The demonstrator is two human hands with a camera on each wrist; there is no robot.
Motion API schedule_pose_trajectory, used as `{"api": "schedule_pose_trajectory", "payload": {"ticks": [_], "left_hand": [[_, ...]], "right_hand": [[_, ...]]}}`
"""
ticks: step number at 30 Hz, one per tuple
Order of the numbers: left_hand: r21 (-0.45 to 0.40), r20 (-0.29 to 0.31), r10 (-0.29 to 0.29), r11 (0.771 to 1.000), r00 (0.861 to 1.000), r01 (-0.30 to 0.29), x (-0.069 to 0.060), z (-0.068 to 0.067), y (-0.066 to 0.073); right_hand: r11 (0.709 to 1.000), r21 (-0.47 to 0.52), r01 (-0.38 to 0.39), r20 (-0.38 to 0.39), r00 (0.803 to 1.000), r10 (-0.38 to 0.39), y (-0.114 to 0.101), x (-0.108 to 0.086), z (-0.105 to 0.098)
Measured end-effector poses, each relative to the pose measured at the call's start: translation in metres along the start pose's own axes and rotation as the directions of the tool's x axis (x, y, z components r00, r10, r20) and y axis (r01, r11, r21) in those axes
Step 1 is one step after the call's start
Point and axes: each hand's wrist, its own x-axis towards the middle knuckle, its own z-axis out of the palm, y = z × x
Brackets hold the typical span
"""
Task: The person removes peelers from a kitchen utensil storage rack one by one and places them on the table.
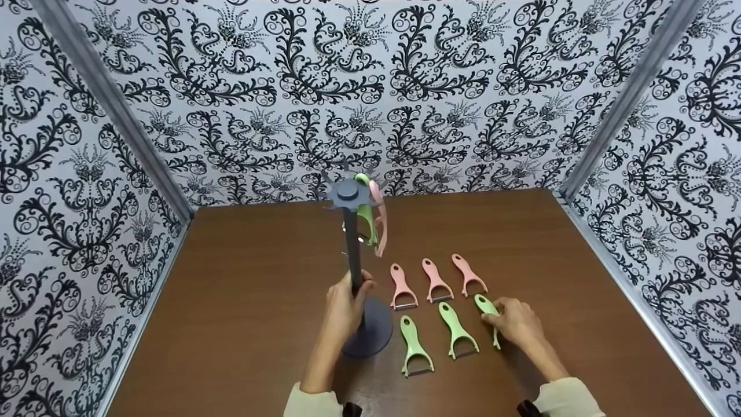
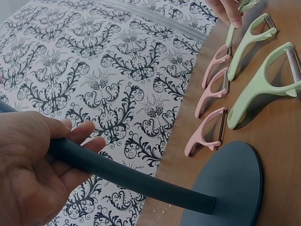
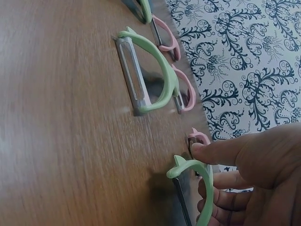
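Observation:
My left hand [image 1: 345, 301] grips the pole of a dark grey stand [image 1: 351, 249], above its round base [image 2: 230, 183]. From the hooked top of the stand hang a green peeler [image 1: 366, 215] and a pink peeler [image 1: 381, 226]. At the right, my right hand [image 1: 519, 321] pinches a green peeler [image 3: 205, 181] between thumb and fingers, tilted on its side; the hand covers part of it. Two more green peelers, one nearer the stand [image 1: 410, 339] and one in the middle [image 1: 453, 321], lie left of that hand.
Behind the green row, three pink peelers lie on the brown table [image 1: 249, 301]: a left one [image 1: 399, 279], a middle one [image 1: 432, 275] and a right one [image 1: 465, 269]. Patterned walls [image 1: 359, 104] with grey metal edges enclose the table's back and sides.

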Motion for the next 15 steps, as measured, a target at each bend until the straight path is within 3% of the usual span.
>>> {"api": "schedule_pose_trajectory", "payload": {"ticks": [15], "left_hand": [[-0.023,0.001,0.011,1.000,1.000,-0.011,-0.0001,0.0003,-0.0005]], "right_hand": [[1.000,-0.015,-0.011,0.007,1.000,0.012,0.0017,0.0007,0.0054]]}}
